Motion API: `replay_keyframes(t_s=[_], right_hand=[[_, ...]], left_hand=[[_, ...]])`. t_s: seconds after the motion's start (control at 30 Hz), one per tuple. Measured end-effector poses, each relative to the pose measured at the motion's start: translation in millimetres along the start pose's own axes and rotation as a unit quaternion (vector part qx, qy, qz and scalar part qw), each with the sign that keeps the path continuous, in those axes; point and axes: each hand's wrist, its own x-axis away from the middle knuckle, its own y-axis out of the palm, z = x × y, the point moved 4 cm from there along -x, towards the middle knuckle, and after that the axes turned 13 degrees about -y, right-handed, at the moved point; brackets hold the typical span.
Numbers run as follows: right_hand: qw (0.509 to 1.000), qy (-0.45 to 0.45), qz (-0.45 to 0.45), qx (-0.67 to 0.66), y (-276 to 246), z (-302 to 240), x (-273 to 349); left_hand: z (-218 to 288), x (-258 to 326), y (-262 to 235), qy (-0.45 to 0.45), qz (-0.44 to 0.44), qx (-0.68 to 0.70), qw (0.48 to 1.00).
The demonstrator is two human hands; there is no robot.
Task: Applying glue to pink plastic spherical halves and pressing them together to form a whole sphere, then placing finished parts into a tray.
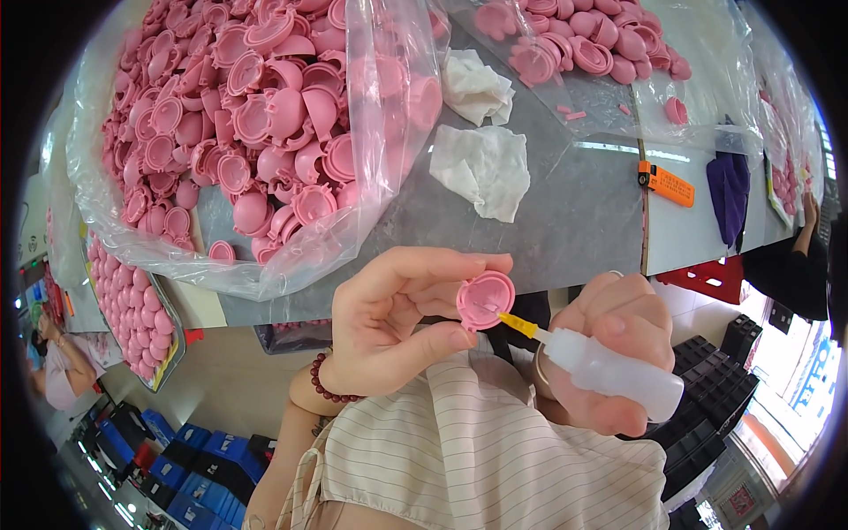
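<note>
So the bench here is a grey worktop (565, 221), kind of a matte sheet laid over the table, and it's pretty crowded: a big clear plastic bag (371, 177) slumps across the near-left part, stuffed with a heap of pink domed shells (238, 115), and a second clear bag with more pink shells (592, 44) sits at the far right. Between them lie two crumpled white tissues (481, 168), and an orange lighter (667, 184) rests near the worktop's right edge beside something purple (729, 194). Below the bench you can see blue crates (190, 486) on the floor to the left, black crates (720, 389) to the right, plus another tray of pink parts (132, 309) leaning at the left, with another person (57, 367) nearby. The left hand (389, 322) is closed around one pink shell (485, 299), pinched between thumb and fingertips just below the near edge of the worktop, held up in the air over a striped shirt. The shell's open hollow side faces toward the right hand and a bit up at the camera, rim standing roughly upright. The right hand (609, 344) is wrapped tight around a small white squeeze bottle (614, 375); its long axis runs from lower right up to upper left, and its yellow nozzle (519, 325) points left and slightly up, the tip touching the shell's rim or just inside the hollow, can't tell exactly which.
</note>
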Motion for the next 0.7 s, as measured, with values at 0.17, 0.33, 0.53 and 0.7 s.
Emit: replay_keyframes(t_s=[0.17,0.33,0.53,0.7], right_hand=[[0.999,-0.024,-0.019,0.029,4.2,-1.2,-3.0],[0.998,-0.018,-0.045,0.042,8.2,-0.5,0.7],[0.997,-0.057,0.025,0.054,1.3,-0.4,-1.4],[0.997,-0.038,0.001,0.066,3.5,4.3,2.6]], left_hand=[[1.6,-0.1,2.4,-0.016,0.061,-0.009,0.998],[1.1,0.4,0.8,-0.015,0.063,-0.023,0.998],[6.2,0.1,3.4,0.0,0.056,-0.049,0.997],[2.5,1.0,-0.7,0.009,0.07,-0.076,0.995]])
